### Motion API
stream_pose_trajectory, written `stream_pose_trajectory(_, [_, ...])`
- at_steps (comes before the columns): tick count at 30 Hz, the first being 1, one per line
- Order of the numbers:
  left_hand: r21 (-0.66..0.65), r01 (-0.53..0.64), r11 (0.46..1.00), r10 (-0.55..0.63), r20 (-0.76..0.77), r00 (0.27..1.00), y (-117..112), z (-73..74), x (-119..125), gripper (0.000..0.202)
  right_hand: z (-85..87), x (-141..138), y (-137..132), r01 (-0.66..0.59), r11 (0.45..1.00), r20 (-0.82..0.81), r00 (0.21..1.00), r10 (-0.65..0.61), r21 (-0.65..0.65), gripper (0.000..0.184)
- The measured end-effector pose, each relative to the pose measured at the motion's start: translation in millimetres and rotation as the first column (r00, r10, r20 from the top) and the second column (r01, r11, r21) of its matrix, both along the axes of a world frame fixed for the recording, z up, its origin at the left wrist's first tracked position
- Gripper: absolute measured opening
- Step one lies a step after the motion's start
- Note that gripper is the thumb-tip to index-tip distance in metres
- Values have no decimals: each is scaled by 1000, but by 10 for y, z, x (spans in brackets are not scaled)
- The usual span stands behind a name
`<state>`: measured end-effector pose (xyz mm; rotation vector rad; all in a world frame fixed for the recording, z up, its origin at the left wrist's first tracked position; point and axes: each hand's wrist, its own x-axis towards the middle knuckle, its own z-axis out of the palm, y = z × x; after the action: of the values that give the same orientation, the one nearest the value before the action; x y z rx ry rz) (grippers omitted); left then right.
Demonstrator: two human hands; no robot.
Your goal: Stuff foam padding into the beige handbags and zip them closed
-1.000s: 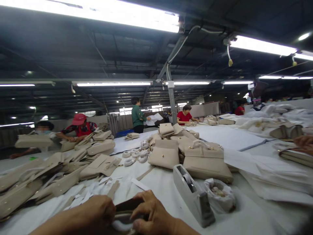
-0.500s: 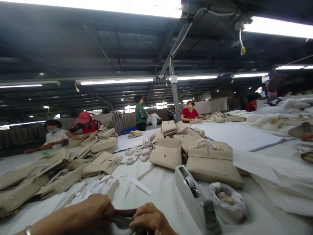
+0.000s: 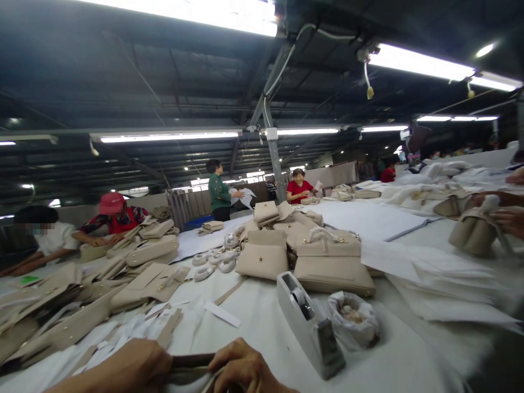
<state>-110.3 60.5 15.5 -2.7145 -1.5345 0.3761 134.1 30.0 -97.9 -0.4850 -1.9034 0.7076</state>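
At the bottom edge of the view, my left hand (image 3: 141,357) is closed around one end of a dark-edged opening on a beige handbag (image 3: 191,361). My right hand (image 3: 245,365) grips the other end, fingers bent over the rim. Most of this bag lies below the picture, so its body is hidden. Just beyond my right hand stands a grey tape dispenser (image 3: 309,327), with a plastic-lined bowl (image 3: 354,322) of small pale pieces beside it. White paper strips (image 3: 223,314) lie ahead of my hands.
Finished-looking beige bags (image 3: 331,267) are heaped mid-table, near wrapped strap coils (image 3: 215,256). More bag pieces (image 3: 82,322) cover the left side. White sheets (image 3: 434,284) lie at right. A co-worker's hand (image 3: 511,218) holds a beige item there. Other people work across the table.
The view has turned right, so the table's things sit further left. A co-worker's hands with a beige item have come further into view at right. Both my hands keep their hold.
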Motion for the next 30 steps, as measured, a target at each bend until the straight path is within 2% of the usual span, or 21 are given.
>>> stream_pose_trajectory(3, [33, -42, 999, 43, -21, 999, -11, -25, -31, 4, -24, 1, 4, -11, 1000, -10, 1000, 11, 17, 41])
stream_pose_trajectory(6, [68, 26, 997, -22, -65, 998, 1, -104, -24, 6, -31, 10, -12, -7, 1000, 2, 1000, 7, 13, 32])
stream_pose_trajectory(10, [94, 139, 986, -123, -153, 981, 38, -142, 19, 22, -2, 22, -38, -4, 998, -39, 999, 6, 55, 30])
stream_pose_trajectory(12, [55, 123, 991, -111, -180, 977, 52, -107, 29, 18, -2, 18, -31, 14, 997, -57, 998, -9, 79, 31])
stream_pose_trajectory(16, [-113, -65, 991, 49, -142, 989, 2, 8, -3, 17, -43, -9, 2, 11, 991, -63, 998, -3, 131, 36])
stream_pose_trajectory(18, [-95, -89, 992, 82, -73, 994, -57, 46, -14, 23, -47, -25, -2, 34, 987, -88, 996, -21, 154, 34])
stream_pose_trajectory(21, [-7, -77, 997, 76, -95, 993, -105, 44, 38, 25, 2, -40, -51, 101, 981, -137, 988, -79, 168, 32])
stream_pose_trajectory(23, [48, -12, 999, 20, -168, 986, -94, 30, 122, 23, 67, -34, -99, 137, 977, -159, 981, -111, 164, 31])
stream_pose_trajectory(25, [47, 60, 997, -48, -234, 971, -90, 49, 218, 23, 146, -7, -158, 143, 980, -183, 976, -117, 140, 28])
stream_pose_trajectory(27, [-7, 55, 998, -55, -262, 963, -133, 120, 293, 24, 227, 42, -223, 112, 989, -195, 977, -92, 98, 25])
stream_pose_trajectory(29, [-37, -12, 999, 1, -271, 963, -214, 226, 343, 25, 298, 108, -270, 49, 997, -165, 986, -40, 55, 19])
stream_pose_trajectory(30, [-49, -12, 999, -1, -251, 968, -256, 280, 364, 26, 324, 142, -278, 9, 999, -126, 992, -4, 38, 22])
